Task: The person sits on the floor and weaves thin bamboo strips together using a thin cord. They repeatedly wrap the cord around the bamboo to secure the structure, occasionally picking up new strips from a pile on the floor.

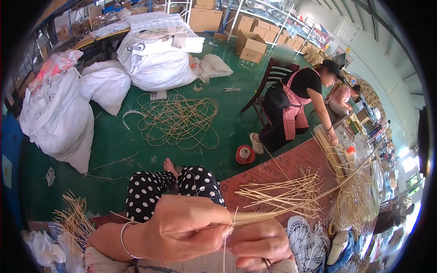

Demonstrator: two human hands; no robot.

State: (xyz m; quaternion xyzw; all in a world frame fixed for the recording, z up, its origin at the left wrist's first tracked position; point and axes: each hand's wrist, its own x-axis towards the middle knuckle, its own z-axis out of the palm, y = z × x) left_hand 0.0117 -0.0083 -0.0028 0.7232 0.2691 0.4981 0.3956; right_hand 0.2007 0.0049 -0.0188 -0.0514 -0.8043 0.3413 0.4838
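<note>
Both my hands meet low in the middle of the head view. My left hand (184, 227), with a bangle at its wrist, is closed in a pinch on the end of a bundle of thin cane strips (268, 214). The bundle runs off to the upper right, over the board. My right hand (263, 243) is curled beside and below the bundle, its fingertips close to the left ones; what they pinch is hidden. A thin white string (224, 259) crosses the bundle's end and hangs down between the hands.
Loose cane strips (291, 193) lie on a reddish board (300, 159) at my right. More strips (75, 218) stand at lower left. A cane coil (177, 120) lies on the green floor, near white sacks (157, 68) and a red bowl (245, 154). A co-worker (296, 98) sits at the board's far side.
</note>
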